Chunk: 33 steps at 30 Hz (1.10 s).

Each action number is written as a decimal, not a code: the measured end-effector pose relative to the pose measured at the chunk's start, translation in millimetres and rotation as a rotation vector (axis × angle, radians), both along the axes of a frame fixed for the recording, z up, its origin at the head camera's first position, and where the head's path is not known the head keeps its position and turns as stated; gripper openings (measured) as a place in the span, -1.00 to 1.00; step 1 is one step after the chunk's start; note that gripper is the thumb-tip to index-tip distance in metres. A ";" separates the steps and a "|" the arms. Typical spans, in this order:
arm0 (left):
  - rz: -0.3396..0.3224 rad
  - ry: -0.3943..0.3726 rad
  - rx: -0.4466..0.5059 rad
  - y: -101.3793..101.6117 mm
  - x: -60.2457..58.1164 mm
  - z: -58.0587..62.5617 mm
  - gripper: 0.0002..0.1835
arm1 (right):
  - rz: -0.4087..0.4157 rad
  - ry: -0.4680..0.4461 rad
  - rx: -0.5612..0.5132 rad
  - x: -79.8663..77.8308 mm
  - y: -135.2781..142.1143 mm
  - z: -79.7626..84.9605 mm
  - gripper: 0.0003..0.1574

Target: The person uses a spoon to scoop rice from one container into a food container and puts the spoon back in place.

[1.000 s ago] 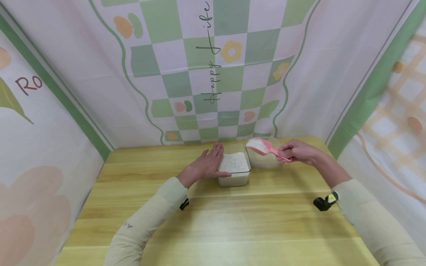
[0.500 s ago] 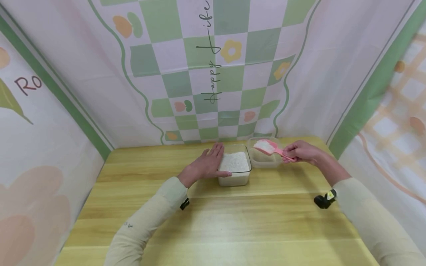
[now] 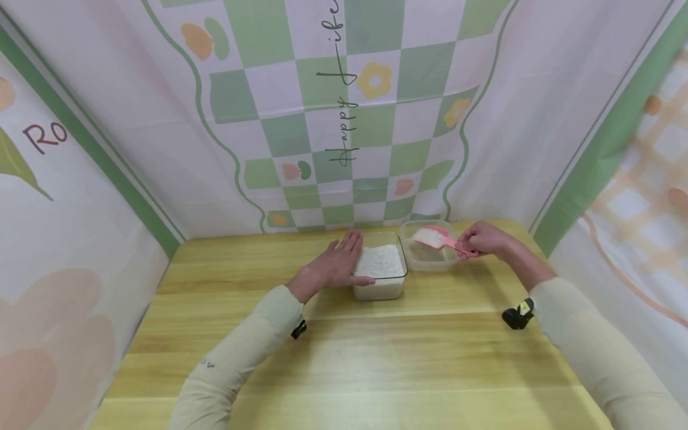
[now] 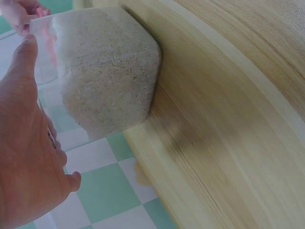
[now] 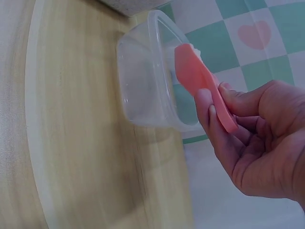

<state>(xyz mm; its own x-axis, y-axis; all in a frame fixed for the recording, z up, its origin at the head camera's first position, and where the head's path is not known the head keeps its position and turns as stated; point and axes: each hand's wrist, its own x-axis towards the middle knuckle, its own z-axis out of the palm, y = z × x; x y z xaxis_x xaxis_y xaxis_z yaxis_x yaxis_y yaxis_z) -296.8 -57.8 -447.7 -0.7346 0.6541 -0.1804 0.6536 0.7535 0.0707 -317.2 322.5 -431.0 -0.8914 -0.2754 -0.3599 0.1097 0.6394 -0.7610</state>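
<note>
My right hand (image 3: 482, 240) pinches the handle of a pink scoop (image 3: 449, 242) between thumb and fingers. White rice (image 3: 428, 236) fills the scoop's bowl. It hangs above a clear plastic container (image 5: 143, 76), apart from its rim, as the right wrist view shows. My left hand (image 3: 338, 263) rests with straight fingers against the left side of a glass container (image 3: 378, 291), its thumb over the near rim. That container holds a lot of rice (image 4: 109, 71), heaped unevenly in the left wrist view. The two containers stand side by side.
Both containers stand near the back edge of a wooden table (image 3: 344, 358). Behind it hangs a green and white checked cloth (image 3: 371, 125), close to the containers. More patterned cloth (image 3: 634, 197) closes in the right side.
The scoop of rice has moved right, from beside the glass container's rim to over the plastic container, and levelled a little. The left hand has stayed in place.
</note>
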 end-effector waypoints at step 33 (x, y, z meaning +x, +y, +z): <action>0.010 -0.004 -0.004 1.0 1.7 0.5 0.21 | 0.018 0.192 0.334 8.1 -11.7 14.8 -0.75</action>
<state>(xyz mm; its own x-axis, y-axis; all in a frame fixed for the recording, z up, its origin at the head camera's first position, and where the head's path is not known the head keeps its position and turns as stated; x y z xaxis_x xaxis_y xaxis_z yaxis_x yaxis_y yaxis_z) -295.1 -56.8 -447.2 -0.7403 0.6459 -0.1864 0.6457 0.7603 0.0701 -309.0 310.8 -416.1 -0.9474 -0.1875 -0.2593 -0.0281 0.8560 -0.5162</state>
